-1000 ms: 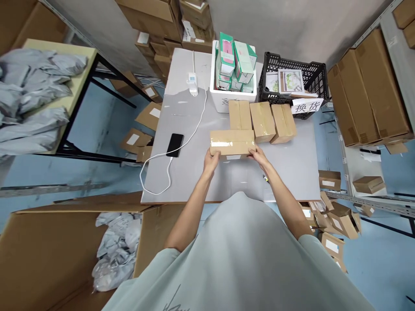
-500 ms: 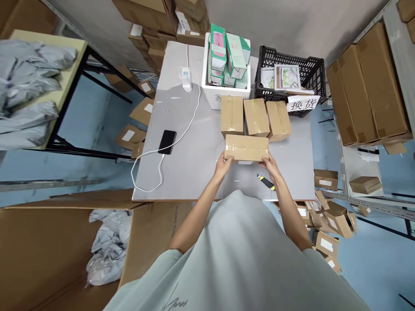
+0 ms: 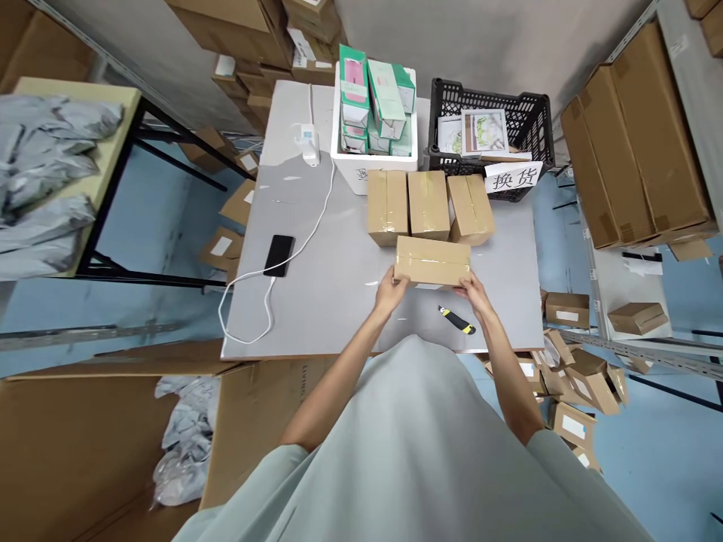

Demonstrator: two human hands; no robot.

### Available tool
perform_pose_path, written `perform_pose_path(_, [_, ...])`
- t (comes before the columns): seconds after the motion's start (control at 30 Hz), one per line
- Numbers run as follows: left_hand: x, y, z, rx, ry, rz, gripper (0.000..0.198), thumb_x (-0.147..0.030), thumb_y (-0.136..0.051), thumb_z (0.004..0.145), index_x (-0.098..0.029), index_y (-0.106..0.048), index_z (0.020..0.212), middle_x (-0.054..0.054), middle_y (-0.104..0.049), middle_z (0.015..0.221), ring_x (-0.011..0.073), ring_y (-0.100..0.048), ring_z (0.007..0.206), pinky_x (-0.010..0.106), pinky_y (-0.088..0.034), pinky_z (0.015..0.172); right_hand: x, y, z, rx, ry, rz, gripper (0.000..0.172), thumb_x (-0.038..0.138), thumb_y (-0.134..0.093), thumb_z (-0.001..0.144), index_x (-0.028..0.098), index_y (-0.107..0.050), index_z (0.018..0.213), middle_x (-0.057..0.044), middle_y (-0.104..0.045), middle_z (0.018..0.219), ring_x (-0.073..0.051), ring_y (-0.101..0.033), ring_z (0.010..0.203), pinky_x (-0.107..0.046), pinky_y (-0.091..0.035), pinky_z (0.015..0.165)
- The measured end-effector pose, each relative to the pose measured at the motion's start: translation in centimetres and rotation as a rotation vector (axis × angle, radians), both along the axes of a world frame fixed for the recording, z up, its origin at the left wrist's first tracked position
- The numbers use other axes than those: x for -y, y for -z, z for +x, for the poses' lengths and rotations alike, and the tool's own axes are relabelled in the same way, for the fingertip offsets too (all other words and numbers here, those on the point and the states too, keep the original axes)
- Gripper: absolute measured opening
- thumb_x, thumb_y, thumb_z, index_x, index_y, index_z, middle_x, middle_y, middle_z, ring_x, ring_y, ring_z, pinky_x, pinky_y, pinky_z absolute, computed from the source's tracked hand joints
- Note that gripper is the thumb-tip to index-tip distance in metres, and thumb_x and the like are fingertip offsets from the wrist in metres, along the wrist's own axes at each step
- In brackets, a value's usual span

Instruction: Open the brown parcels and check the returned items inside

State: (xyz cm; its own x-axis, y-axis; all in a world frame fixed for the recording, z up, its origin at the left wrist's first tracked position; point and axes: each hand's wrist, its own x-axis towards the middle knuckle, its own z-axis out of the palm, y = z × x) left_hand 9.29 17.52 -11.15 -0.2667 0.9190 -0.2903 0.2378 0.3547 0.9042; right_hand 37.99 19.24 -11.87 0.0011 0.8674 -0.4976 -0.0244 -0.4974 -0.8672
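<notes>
A taped brown cardboard box [image 3: 432, 260] lies crosswise between my hands, with part of a white label showing on its near side. My left hand [image 3: 391, 292] grips its left end, and my right hand [image 3: 474, 290] has hold of the right end. Just beyond it stand three similar boxes in a row: a left one [image 3: 388, 207], a middle one [image 3: 429, 205] and a slightly turned right one [image 3: 471, 209]. A black and yellow utility knife [image 3: 456, 320] rests on the table close to my right hand.
On the grey table [image 3: 327, 301] are a phone [image 3: 279, 256] with a white cable and a power strip [image 3: 309, 144]. At the back stand a white bin [image 3: 373, 164] of green boxes and a black crate [image 3: 534, 120]. A large open carton [image 3: 254, 421] adjoins the front left.
The view has shifted slightly. The held box has moved a little rightward relative to the row behind it, still gripped at both ends. The knife has stayed on the table.
</notes>
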Motion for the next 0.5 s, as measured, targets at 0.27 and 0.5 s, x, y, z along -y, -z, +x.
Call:
perform_pose_path(0.27, [-3.6,-1.3,6.1,0.091,-0.028,-0.051,0.063,-0.031,-0.078,0.088,-0.025,-0.075,0.150,0.008,-0.087,0.127,0.0284,-0.080,0.110,0.042,-0.065,0.103,-6.3,-2.4,4.7,0.080,0.039,0.093,0.071,0.043,-0.068,0.087,0.030,-0.072,0.157,-0.008,-0.080,0.151,-0.031,-0.079,0.129,-0.055,-0.067,0.116])
perform_pose_path(0.5, [-0.3,-2.8,1.4,0.096,-0.104,-0.044,0.062,-0.035,-0.073,0.087,-0.023,-0.074,0.148,0.009,-0.082,0.138,0.0254,-0.078,0.109,0.039,-0.067,0.098,-4.3,-1.7,1.1,0.051,-0.132,0.108,0.078,0.055,-0.074,0.092,0.035,-0.066,0.167,-0.008,-0.081,0.145,-0.029,-0.082,0.113,-0.056,-0.070,0.110])
